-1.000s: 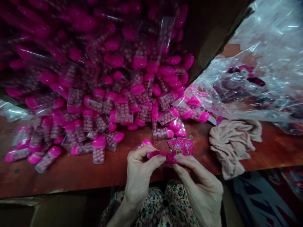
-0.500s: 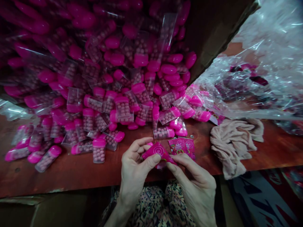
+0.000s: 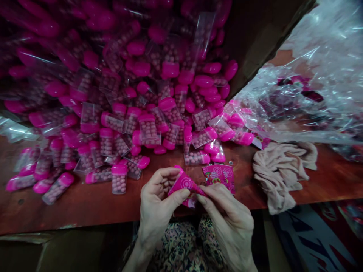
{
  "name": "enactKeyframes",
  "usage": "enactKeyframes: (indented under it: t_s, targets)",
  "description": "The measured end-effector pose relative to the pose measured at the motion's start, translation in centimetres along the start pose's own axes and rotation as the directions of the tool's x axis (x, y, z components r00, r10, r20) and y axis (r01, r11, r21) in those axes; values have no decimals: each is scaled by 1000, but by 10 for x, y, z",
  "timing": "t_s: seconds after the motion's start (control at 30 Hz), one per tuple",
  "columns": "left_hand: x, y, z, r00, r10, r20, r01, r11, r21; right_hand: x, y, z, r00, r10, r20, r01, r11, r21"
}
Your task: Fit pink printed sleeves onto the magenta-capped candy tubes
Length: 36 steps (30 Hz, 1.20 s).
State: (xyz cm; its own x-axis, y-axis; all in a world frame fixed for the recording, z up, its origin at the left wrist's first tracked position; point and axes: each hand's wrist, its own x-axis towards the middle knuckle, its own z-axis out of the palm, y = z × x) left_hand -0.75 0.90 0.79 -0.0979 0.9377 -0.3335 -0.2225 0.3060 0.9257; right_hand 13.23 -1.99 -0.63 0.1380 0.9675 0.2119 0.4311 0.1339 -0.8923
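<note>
Between my hands, at the front edge of the table, is a pink printed wrapper (image 3: 185,184) with a ring pattern, bent and creased. My left hand (image 3: 161,196) pinches its left side between thumb and fingers. At its right corner, the thumb and forefinger of my right hand (image 3: 227,211) are pressed together on it. Whether anything is inside the wrapper is hidden. Just behind my right hand lies a flat stack of similar pink labels (image 3: 219,176). The nearest small clear candy container (image 3: 118,179) with a pink lid stands to the left of my hands.
A large heap of pink-lidded candy containers (image 3: 147,126) spills from a dark cardboard box (image 3: 255,41) onto the red-brown table (image 3: 93,204). To the right lie a crumpled beige cloth (image 3: 280,170) and clear plastic film (image 3: 320,75).
Both hands have shifted slightly left with the wrapper. The wrapper is turned and creased differently, with its upper corner standing up more. The containers and cloth stay in place.
</note>
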Motion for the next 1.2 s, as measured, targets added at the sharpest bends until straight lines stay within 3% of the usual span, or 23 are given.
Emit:
enactKeyframes:
  t_s: [0.1, 0.27, 0.5, 0.7, 1.0, 1.2]
  targets:
    - [3, -3, -4, 999, -12, 45, 12, 1000, -3, 1, 1, 0, 999, -32, -19, 32, 999, -6]
    - [7, -5, -5, 996, 86, -3, -86, 996, 9, 4, 1, -3, 998, -67, 3, 67, 998, -18]
    - [4, -6, -6, 987, 116, -113, -106, 991, 87, 1, 1, -5, 996, -9, 93, 2, 997, 78]
    - [4, -9, -8, 983, 158, -92, -146, 982, 122, 3, -1, 2, 998, 26, 52, -35, 986, 164]
    - [8, -17, -12, 983, 112, -148, -110, 994, 21, 5, -4, 5, 999, -3, 35, -2, 990, 144]
    - [-5, -9, -11, 1000, -20, -21, 16, 980, -199, 3, -3, 7, 1000, -4, -3, 4, 995, 102]
